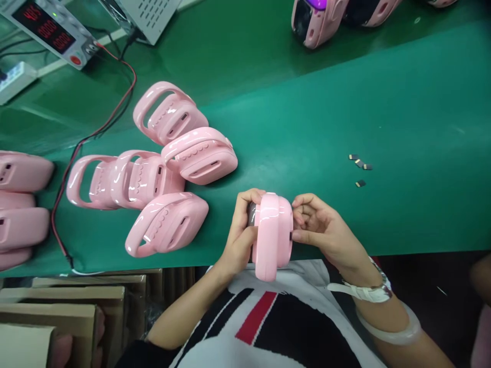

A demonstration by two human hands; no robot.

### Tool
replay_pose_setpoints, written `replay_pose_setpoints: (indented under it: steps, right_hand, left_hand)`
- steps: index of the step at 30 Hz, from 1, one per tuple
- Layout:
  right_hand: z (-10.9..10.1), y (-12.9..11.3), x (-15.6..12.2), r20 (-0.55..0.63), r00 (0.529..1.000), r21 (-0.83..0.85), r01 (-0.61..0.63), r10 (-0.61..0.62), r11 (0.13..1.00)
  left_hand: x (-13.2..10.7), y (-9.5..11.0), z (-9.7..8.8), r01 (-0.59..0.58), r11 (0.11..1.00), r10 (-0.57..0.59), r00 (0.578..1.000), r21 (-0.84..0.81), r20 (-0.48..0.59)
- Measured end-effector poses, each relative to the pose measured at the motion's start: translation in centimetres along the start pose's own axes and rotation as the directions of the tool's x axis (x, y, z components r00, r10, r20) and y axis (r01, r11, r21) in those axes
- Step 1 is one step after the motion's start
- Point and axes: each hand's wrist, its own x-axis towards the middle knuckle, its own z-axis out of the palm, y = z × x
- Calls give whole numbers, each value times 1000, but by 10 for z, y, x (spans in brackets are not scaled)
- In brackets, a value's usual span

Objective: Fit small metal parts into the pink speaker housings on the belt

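Note:
My left hand (242, 232) grips a pink portable speaker (284, 225) with a carrying handle (268, 235), held at the table's front edge. Its dark front faces my left palm. At the opposite side, my right hand (320, 222) has its fingers curled and its thumb tip against the casing, beside a small dark spot. Whether that spot is a slot or a small piece between the fingertips I cannot tell. Several tiny black memory cards (359, 163) with gold contacts lie on the green table (307, 128), beyond my right hand.
Several more pink speakers (203, 158) lie to the left, and others (23, 225) at the far left edge. A power supply (46, 30) with red digits and a cable (111, 120) are at back left. More speakers (318, 23) stand at the back. Cardboard (76, 306) is below left.

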Motion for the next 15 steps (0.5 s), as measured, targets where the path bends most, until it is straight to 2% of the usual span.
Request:
replay_pose_setpoints:
  steps: [15]
  right_hand:
    - [0, -3, 4, 46, 999, 22, 16, -17, 1000]
  left_hand:
    - [0, 3, -4, -66, 995, 60, 995, 69, 77]
